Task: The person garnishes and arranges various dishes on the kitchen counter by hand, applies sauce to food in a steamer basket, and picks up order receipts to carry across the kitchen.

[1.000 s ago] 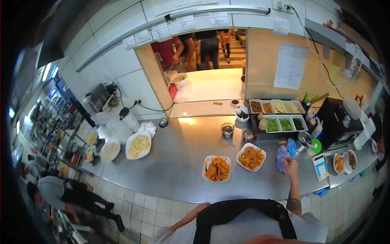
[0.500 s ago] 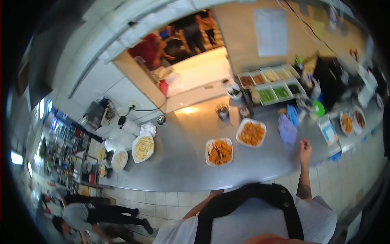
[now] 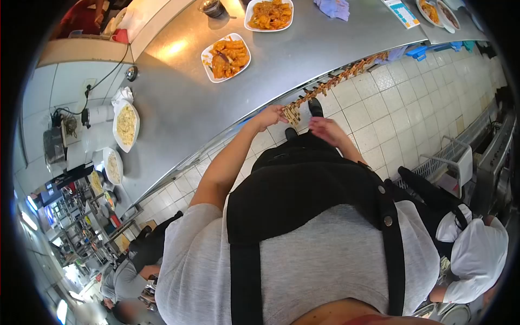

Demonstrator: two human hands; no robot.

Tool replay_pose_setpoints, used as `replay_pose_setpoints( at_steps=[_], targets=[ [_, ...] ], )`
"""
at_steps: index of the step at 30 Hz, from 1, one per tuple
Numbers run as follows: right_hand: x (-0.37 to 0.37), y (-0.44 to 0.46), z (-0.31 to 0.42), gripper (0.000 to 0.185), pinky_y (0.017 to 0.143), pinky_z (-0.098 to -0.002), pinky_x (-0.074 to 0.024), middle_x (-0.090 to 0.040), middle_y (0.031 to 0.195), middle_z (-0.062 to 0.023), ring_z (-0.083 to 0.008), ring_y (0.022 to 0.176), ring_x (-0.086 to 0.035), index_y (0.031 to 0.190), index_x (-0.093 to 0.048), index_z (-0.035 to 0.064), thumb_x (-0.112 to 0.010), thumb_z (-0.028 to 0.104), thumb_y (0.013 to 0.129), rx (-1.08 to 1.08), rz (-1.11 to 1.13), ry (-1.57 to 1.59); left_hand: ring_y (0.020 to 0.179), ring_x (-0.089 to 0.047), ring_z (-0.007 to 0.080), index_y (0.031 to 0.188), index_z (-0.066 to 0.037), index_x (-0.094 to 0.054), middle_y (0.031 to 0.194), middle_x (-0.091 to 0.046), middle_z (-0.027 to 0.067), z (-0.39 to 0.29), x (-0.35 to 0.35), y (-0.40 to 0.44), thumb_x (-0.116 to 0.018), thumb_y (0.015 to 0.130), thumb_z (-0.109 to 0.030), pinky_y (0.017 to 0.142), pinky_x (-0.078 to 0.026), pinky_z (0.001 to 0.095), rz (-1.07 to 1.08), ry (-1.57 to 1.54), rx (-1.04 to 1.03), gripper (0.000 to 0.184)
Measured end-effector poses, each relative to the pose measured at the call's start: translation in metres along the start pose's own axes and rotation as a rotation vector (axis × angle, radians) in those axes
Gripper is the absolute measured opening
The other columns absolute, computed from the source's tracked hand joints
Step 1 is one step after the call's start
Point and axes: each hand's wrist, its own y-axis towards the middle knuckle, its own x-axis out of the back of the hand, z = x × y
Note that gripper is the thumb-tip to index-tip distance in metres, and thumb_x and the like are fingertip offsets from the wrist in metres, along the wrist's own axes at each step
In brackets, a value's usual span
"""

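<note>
My left hand (image 3: 269,117) is at the counter's front edge, its fingertips closed on the near end of a row of small wooden clips (image 3: 291,114). The row runs along under the edge toward the right. Just right of it, my right hand (image 3: 327,131) hangs in front of the black apron (image 3: 303,184), slightly blurred, fingers loosely bent and apart, with nothing visible in it. On the steel counter (image 3: 179,92) are two white square dishes of orange-sauced food, one nearer (image 3: 226,58) and one farther (image 3: 269,14).
Bowls of pale food (image 3: 126,124) stand at the counter's left end. A purple cloth (image 3: 333,7) and a blue-and-white device (image 3: 401,13) lie toward the back right. A person in white (image 3: 476,257) is at lower right, another in grey (image 3: 122,281) at lower left.
The view has tilted down and turned. My right hand has moved from beside the purple cloth back to the front of my body. My left hand has come into view at the clips.
</note>
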Motion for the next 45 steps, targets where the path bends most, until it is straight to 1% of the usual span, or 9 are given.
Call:
replay_pose_setpoints(
  at_steps=[13, 17, 19, 20, 25, 30, 36, 43, 45],
  targets=[
    [-0.064, 0.010, -0.033, 0.013, 0.058, -0.0188, -0.0474, -0.061, 0.075, -0.0043, -0.0089, 0.064, -0.056, 0.086, -0.059, -0.0005, -0.061, 0.012, 0.085, 0.034, 0.020, 0.030, 0.083, -0.058, 0.0114, 0.112, -0.002, -0.051, 0.097, -0.058, 0.0066, -0.009, 0.000, -0.010, -0.045, 0.065, 0.004, 0.049, -0.031, 0.0190, 0.044, 0.012, 0.032, 0.048],
    [-0.050, 0.008, -0.037, 0.013, 0.052, -0.0210, -0.0461, -0.062, 0.069, -0.0031, -0.0089, 0.056, -0.056, 0.080, -0.063, 0.0014, -0.064, 0.015, 0.082, 0.014, -0.165, -0.298, 0.097, -0.059, 0.0332, 0.125, 0.007, -0.038, 0.112, -0.056, 0.0234, 0.076, 0.031, 0.070, -0.052, 0.069, -0.011, 0.080, -0.047, 0.0412, -0.372, 0.742, -0.418, 0.060],
    [-0.049, -0.023, -0.006, 0.010, 0.052, -0.0226, -0.0468, -0.062, 0.064, -0.0032, -0.0090, 0.053, -0.056, 0.082, -0.066, 0.0026, -0.066, 0.012, 0.078, 0.144, -0.177, -0.993, 0.105, -0.052, 0.0415, 0.132, 0.009, -0.024, 0.112, -0.052, 0.0328, -0.003, -0.009, -0.009, -0.055, 0.068, -0.016, 0.097, -0.037, 0.0425, -0.364, 0.855, -0.014, 0.076],
    [-0.042, -0.026, 0.005, 0.011, 0.051, -0.0231, -0.0462, -0.062, 0.062, -0.0032, -0.0089, 0.052, -0.055, 0.081, -0.067, 0.0026, -0.066, 0.012, 0.077, 0.285, -0.225, -1.059, 0.105, -0.054, 0.0393, 0.133, 0.010, -0.019, 0.106, -0.053, 0.0362, 0.049, 0.001, 0.025, -0.057, 0.068, -0.019, 0.095, -0.040, 0.0424, -0.506, 0.971, -0.228, 0.081],
    [-0.057, -0.038, 0.124, 0.011, 0.049, -0.0230, -0.0387, -0.055, 0.056, 0.0001, -0.0052, 0.053, -0.045, 0.083, -0.067, 0.0023, -0.065, 0.011, 0.077, 0.811, -0.473, -1.189, 0.099, -0.057, 0.0374, 0.124, 0.005, -0.043, 0.106, -0.058, 0.0252, 0.045, -0.003, -0.002, -0.057, 0.073, -0.020, 0.085, -0.047, 0.0385, -0.271, 0.858, -0.269, 0.058],
    [-0.119, -0.008, 0.261, 0.013, 0.057, -0.0278, -0.0472, -0.062, 0.071, -0.0093, -0.0145, 0.062, -0.059, 0.086, -0.065, -0.0001, -0.068, 0.008, 0.075, 1.284, -0.504, -1.054, 0.094, -0.061, 0.0227, 0.117, 0.003, -0.051, 0.103, -0.062, 0.0147, -0.041, -0.009, -0.019, -0.052, 0.084, -0.021, 0.079, -0.047, 0.0285, -0.131, 0.093, -0.296, 0.041],
    [-0.137, 0.045, 0.337, 0.018, 0.066, -0.0309, -0.0493, -0.063, 0.085, -0.0114, -0.0225, 0.074, -0.062, 0.092, -0.065, 0.0028, -0.065, 0.005, 0.074, 1.301, 0.237, -1.599, 0.102, -0.056, 0.0266, 0.126, 0.003, -0.037, 0.115, -0.054, 0.0223, -0.119, 0.017, 0.020, -0.041, 0.090, -0.021, 0.090, -0.044, 0.0343, -0.374, -0.643, -0.372, 0.043],
    [-0.119, 0.109, 0.350, 0.021, 0.070, -0.0344, -0.0494, -0.064, 0.089, -0.0107, -0.0235, 0.079, -0.062, 0.101, -0.064, 0.0089, -0.060, 0.013, 0.081, 1.177, 0.440, -1.717, 0.060, -0.050, 0.0086, 0.105, -0.006, -0.047, 0.072, -0.054, 0.0022, -0.156, 0.063, 0.138, -0.051, 0.091, -0.026, 0.047, -0.042, 0.0215, -0.693, -0.891, -0.590, 0.025],
    [-0.114, 0.114, 0.353, 0.033, 0.075, -0.0341, -0.0487, -0.063, 0.089, -0.0092, -0.0241, 0.081, -0.061, 0.108, -0.062, 0.0099, -0.068, 0.016, 0.076, 1.283, 0.534, -1.697, 0.093, -0.061, 0.0198, 0.125, -0.011, -0.035, 0.117, -0.052, 0.0110, -0.157, 0.074, 0.172, -0.046, 0.093, -0.013, 0.070, -0.055, 0.0336, -0.727, -0.887, -0.892, 0.035]
  ],
)
